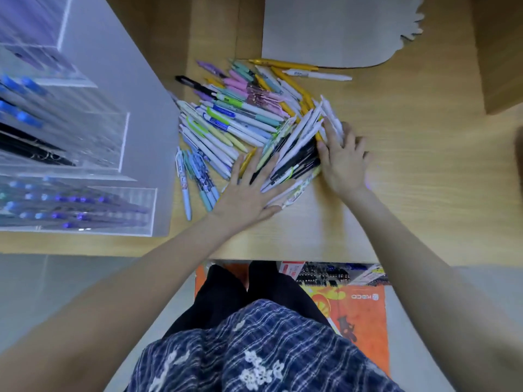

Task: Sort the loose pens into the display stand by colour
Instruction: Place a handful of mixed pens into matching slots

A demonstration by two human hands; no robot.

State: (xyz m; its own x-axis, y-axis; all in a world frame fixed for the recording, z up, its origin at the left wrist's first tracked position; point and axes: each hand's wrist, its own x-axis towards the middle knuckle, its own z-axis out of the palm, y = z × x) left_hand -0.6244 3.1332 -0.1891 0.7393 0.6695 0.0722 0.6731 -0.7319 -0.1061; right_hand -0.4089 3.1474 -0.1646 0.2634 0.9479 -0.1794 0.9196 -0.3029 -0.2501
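Pens (pixel 240 120) piled mid-surface, mixed colours: white, pastel green, pink, purple, yellow, black. Heap just right of stand (pixel 70 137), not touching it as far as visible. A few strays apart at far edge: yellow pen (pixel 283 63), white pen (pixel 319 75), both beside card sheet (pixel 334 29).

Left hand (pixel 249 193) flat on near-left of heap, fingers straight and spread, pressing on pens, nothing gripped. Right hand (pixel 342 162) flat at right edge of heap, fingers straight, pushing against white and black pens, nothing gripped. Hands apart, a bunch of white/black pens between them.

Step, by judgement: early sorting stage, raking or squaring up a sub-group inside heap, likely whites and blacks. No pen lifted. Bulk of heap unsorted.

Stand: clear tiered compartments, blurred. Blue and black pens in upper tiers, blue/purple ones in lowest tier. Exact compartment contents hard to tell.

Next move needs: pick one colour, close fingers round a same-colour bunch, align tips one way, carry left to matching compartment. Black compartment visible in stand; white slot not identifiable. Check for odd colours trapped in bunch before lifting, yellow ones lie under whites near right hand.

Risk: pens rolling off near surface (pixel 396 193) edge.
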